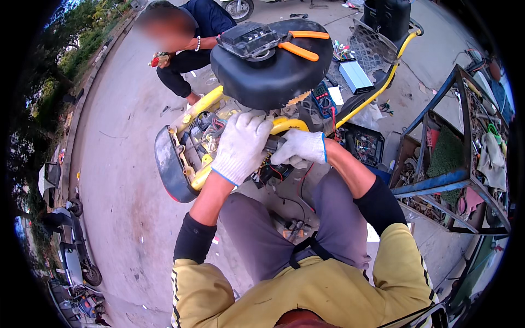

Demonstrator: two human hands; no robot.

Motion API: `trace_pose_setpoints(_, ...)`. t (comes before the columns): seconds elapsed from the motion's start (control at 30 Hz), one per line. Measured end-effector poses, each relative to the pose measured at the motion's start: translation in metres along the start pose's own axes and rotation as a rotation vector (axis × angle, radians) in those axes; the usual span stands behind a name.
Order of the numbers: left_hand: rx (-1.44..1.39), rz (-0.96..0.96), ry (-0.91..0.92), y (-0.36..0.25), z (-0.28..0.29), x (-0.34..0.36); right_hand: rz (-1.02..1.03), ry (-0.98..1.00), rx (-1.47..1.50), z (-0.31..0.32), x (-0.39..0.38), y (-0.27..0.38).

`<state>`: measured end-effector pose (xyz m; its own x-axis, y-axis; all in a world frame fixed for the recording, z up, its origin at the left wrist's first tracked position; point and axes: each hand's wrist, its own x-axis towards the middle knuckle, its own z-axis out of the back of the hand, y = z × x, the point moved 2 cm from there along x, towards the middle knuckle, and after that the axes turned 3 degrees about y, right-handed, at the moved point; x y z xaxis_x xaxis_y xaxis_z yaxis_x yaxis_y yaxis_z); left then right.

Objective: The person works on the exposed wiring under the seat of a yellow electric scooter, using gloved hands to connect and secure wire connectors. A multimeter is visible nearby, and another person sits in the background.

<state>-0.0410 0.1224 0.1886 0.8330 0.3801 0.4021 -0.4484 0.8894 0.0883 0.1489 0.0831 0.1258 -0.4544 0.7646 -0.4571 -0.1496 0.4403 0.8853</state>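
Just ahead of my knees, between my 2 gloved hands, is a small dark part (pixel 273 144) in the wiring area of the yellow frame (pixel 290 125). My left hand (pixel 242 143) lies palm down with its fingers curled; the back of the glove hides the tips, so I can't tell what they grip. My right hand (pixel 302 148) is partly closed beside the dark part, its fingers bent inward, and I can't tell whether it has hold of it.

Loose wires (pixel 278 173) hang below, so I'd best steady the work with my left hand and let my right move in small, square motions, with no tugging on the leads. I'd also check that no glove fabric gets caught, and tilt my wrist a little, since my knuckles cover the contact point.

Past the frame, the black seat (pixel 262 82) carries a black box (pixel 249 39) and orange-handled pliers (pixel 299 51), within easy reach. Just right of the seat, a multimeter (pixel 324 100) lies handy for a check, with a silver box (pixel 355 76) beyond it. At the far left, 1 co-worker (pixel 210 15) crouches.
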Motion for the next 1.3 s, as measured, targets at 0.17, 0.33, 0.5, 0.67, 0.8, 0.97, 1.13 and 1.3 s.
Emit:
trace_pose_setpoints(0.17, -0.050, 0.101, -0.073, -0.004, 0.006, -0.022, 0.073, 0.252, 0.363, -0.002, 0.004, -0.011)
trace_pose_setpoints(0.33, -0.043, 0.185, -0.289, -0.012, -0.002, -0.033, 0.137, 0.229, 0.529, -0.010, 0.007, -0.020)
trace_pose_setpoints(0.5, -0.011, 0.237, -0.379, -0.019, -0.019, -0.040, 0.167, 0.194, 0.642, -0.013, 0.014, -0.027)
trace_pose_setpoints(0.67, -0.123, 0.374, -0.499, -0.040, -0.021, -0.049, 0.237, 0.202, 0.746, -0.006, 0.018, -0.032)
trace_pose_setpoints(0.8, -0.394, 0.553, -0.558, -0.051, -0.041, -0.057, 0.274, 0.203, 0.779, -0.008, 0.022, -0.035)
trace_pose_setpoints(0.97, -0.468, 0.605, -0.539, -0.057, -0.044, -0.054, 0.269, 0.020, 0.729, -0.005, 0.026, -0.034)
trace_pose_setpoints(1.13, -0.414, 0.580, -0.555, -0.057, -0.041, -0.056, 0.268, -0.143, 0.613, 0.000, 0.025, -0.033)
trace_pose_setpoints(1.3, -0.435, 0.626, -0.564, -0.053, -0.038, -0.058, 0.327, -0.114, 0.585, 0.000, 0.024, -0.039)
